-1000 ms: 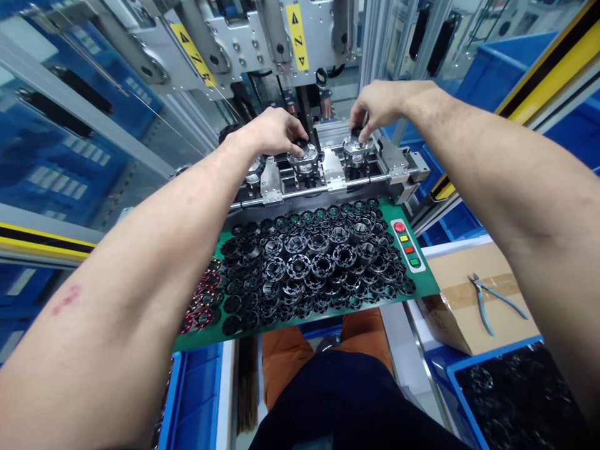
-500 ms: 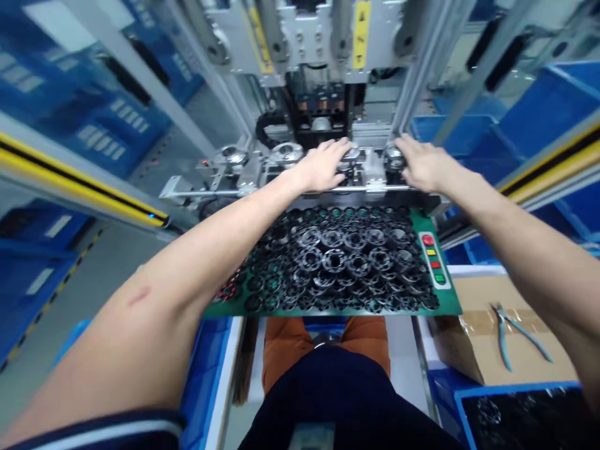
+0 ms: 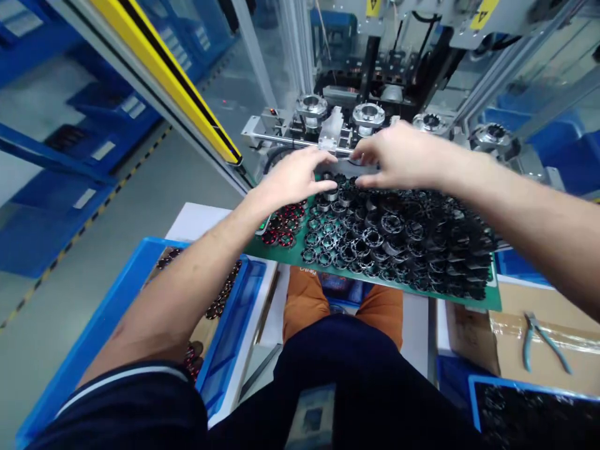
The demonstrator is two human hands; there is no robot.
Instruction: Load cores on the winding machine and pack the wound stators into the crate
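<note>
My left hand [image 3: 300, 177] is over the back left of the green work surface [image 3: 281, 253], fingers apart and nothing visible in them. Facing it, my right hand [image 3: 398, 156] has its thumb and fingers spread, with no part seen between them. Both hover close to the back row of black ring parts [image 3: 372, 237]. Behind them stand round metal fixtures [image 3: 369, 114] on the machine; the two at the right [image 3: 430, 122] hold black rings. Red-and-black ring parts [image 3: 285, 237] lie at the left end of the surface.
A blue bin [image 3: 140, 256] with coil-like parts is at the lower left. Pliers [image 3: 539, 334] lie on a cardboard box [image 3: 506, 303] at the right, above another bin of black parts. A yellow-striped post [image 3: 187, 87] rises at the left.
The view has turned to the left. Both hands have come off the right-hand fixtures and moved left and nearer, closer together above the back edge of the ring parts.
</note>
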